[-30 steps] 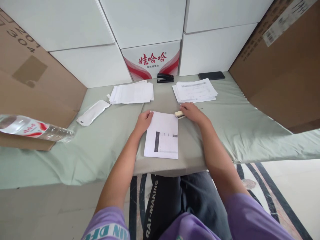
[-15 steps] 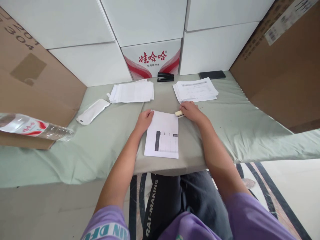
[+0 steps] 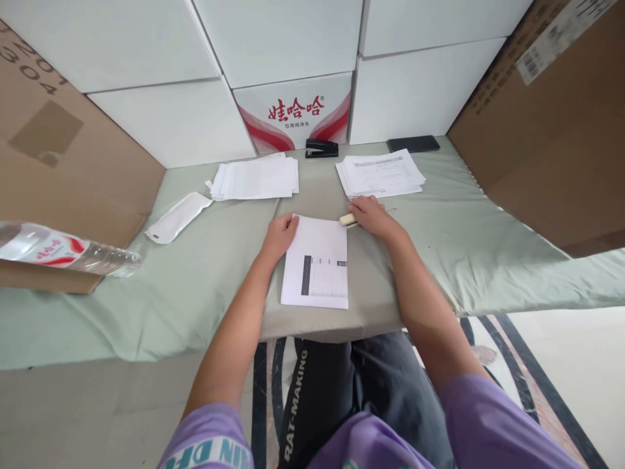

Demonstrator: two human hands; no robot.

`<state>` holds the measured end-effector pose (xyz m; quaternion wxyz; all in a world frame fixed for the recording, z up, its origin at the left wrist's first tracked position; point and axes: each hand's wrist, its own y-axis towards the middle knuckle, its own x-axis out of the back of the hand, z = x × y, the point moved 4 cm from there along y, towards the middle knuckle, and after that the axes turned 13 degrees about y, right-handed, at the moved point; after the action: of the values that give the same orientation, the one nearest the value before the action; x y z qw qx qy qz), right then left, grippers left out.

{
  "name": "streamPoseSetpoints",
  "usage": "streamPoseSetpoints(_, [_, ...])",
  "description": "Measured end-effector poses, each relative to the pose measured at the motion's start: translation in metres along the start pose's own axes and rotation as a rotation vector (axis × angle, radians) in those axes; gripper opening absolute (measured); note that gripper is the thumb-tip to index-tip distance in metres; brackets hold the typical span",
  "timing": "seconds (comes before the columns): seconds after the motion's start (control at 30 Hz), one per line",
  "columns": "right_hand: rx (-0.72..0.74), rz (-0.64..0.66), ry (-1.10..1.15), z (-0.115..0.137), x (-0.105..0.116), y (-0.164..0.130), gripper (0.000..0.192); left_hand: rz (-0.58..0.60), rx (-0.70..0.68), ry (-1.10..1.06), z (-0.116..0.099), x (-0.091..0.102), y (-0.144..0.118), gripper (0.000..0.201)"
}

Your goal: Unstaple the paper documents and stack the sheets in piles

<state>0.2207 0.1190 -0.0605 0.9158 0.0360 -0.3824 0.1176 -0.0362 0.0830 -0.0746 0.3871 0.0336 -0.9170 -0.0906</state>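
Note:
A folded white sheet or thin paper stack [image 3: 317, 260], with a dark-headed printed table on it, lies near the front edge of the covered table. My left hand [image 3: 280, 236] pinches its upper left edge, thumb on top. My right hand [image 3: 374, 213] is closed around a small cream stapler [image 3: 348, 219]. The stapler's front end is at the paper's upper right corner; whether its jaws are around the corner is too small to tell. A thin wire-like line shows beyond my right hand.
Two paper stacks lie behind, one left [image 3: 256, 177] and one right [image 3: 381, 174]. A black stapler [image 3: 321, 149], a dark phone [image 3: 413, 144], a white pouch [image 3: 178, 218] and a water bottle [image 3: 63, 249] are around. Cardboard boxes [image 3: 547, 143] flank the table; white boxes [image 3: 293, 39] wall the back.
Almost nothing differs. The whole view has shifted very slightly; both hands, the paper and the cream stapler keep their places relative to one another.

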Motion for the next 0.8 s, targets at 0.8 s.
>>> streamPoseSetpoints(0.8, [0.217,0.026,0.069,-0.007,-0.003,0.023,0.023,0.478,0.068,-0.124,-0.074,-0.057,0.033,0.014])
